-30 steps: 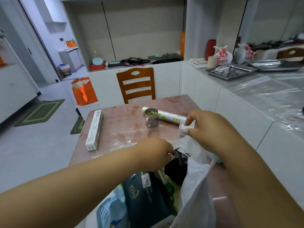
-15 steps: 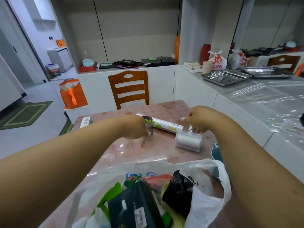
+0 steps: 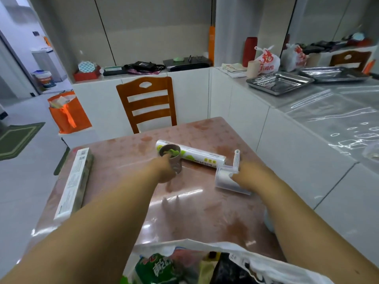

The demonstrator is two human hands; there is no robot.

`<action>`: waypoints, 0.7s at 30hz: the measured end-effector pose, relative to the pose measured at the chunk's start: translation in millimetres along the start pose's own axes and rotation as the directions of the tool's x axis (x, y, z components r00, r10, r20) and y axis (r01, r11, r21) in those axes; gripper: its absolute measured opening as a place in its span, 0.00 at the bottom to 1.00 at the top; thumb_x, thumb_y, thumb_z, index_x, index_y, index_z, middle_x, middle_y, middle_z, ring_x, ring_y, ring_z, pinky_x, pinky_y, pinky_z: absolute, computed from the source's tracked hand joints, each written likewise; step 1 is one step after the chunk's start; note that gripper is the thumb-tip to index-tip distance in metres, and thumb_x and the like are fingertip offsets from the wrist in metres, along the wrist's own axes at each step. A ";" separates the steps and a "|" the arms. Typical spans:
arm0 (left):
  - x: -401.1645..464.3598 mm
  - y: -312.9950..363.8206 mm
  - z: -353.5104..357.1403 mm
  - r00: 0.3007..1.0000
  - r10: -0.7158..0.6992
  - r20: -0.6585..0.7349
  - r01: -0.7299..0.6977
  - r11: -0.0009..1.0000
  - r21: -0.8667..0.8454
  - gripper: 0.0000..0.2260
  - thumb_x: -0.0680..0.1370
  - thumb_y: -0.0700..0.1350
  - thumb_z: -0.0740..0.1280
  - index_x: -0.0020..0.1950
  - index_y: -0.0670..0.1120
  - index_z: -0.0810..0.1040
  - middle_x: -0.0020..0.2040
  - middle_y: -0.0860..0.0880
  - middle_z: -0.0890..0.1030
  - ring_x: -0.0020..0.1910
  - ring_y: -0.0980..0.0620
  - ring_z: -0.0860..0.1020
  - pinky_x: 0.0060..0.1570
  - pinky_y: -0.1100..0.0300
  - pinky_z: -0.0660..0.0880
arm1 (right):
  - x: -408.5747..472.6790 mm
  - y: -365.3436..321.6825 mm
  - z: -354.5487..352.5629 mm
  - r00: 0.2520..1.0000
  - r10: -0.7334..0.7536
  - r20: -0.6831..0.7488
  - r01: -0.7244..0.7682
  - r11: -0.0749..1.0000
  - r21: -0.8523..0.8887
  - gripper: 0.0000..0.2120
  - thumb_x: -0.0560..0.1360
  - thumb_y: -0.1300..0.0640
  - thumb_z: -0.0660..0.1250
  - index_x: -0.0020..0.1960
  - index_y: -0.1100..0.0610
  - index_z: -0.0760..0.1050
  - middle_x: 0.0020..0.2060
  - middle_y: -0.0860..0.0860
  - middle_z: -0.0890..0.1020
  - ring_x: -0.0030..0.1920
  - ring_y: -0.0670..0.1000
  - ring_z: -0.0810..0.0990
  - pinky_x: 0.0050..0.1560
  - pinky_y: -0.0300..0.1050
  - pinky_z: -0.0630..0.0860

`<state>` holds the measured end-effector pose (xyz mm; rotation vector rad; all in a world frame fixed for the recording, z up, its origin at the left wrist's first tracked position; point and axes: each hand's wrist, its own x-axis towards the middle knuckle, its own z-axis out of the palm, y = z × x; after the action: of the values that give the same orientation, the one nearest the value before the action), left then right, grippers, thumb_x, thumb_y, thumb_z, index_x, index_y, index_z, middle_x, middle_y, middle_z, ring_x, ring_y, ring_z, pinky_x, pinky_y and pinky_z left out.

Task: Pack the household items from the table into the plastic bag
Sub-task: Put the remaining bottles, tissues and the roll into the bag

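Note:
A small metal cup (image 3: 171, 155) with something green inside stands mid-table, and my left hand (image 3: 164, 171) is wrapped around its near side. My right hand (image 3: 251, 177) grips the right side of a white lint roller (image 3: 224, 179), whose ribbed handle points away from me; the roller rests on the table. Behind both lies a white roll with green print (image 3: 202, 157). A long white box (image 3: 74, 181) lies along the table's left edge. The white plastic bag (image 3: 256, 263) gapes open at the near edge, filled with several packed items.
The table (image 3: 205, 212) has a glossy pink cover. A wooden chair (image 3: 147, 103) stands at its far side. A white counter (image 3: 307, 124) runs close along the right, with metal trays (image 3: 279, 83) on it. An orange bag (image 3: 68, 112) sits on the floor to the left.
Both hands left the bag's rim and reached out over the table. The left hand closed around the metal cup, and the right hand shifted from the lint roller's handle to its body.

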<state>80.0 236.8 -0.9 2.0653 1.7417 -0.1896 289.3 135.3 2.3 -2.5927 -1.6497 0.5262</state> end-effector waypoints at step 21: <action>-14.4 -14.0 -0.2 0.996 0.078 -0.037 -0.083 0.988 -0.131 0.20 0.76 0.40 0.68 0.67 0.41 0.72 0.65 0.41 0.76 0.61 0.42 0.75 0.58 0.55 0.70 | 38.7 -15.1 56.9 0.987 0.055 0.152 -0.029 0.985 -0.169 0.37 0.62 0.47 0.75 0.67 0.54 0.67 0.63 0.56 0.75 0.61 0.59 0.74 0.58 0.49 0.72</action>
<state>63.5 225.5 1.3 2.0474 1.6389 -0.0156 274.3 167.2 -58.7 -2.7760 -1.7594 0.6345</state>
